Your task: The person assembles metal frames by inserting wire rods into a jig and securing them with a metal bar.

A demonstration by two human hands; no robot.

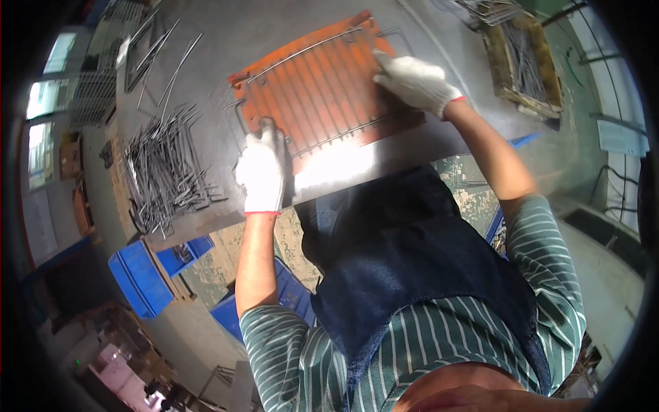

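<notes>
Left hand (261,172) covering near-left corner of orange jig (319,89); fingertips of both hands unreadable under white gloves. Dark apron (405,275) hiding table edge (357,168). Wire pile (165,168) blurring together, uncountable.

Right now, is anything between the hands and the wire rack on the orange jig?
Nothing visible. The left hand rests on the near edge of the wire rack, the right hand on its far right corner, both over the orange jig.

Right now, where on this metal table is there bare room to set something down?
Bare tabletop lies between the wire rod pile and the orange jig, and between the jig and the wooden tray. The near edge is crowded: left hand and right hand rest on the jig.
</notes>
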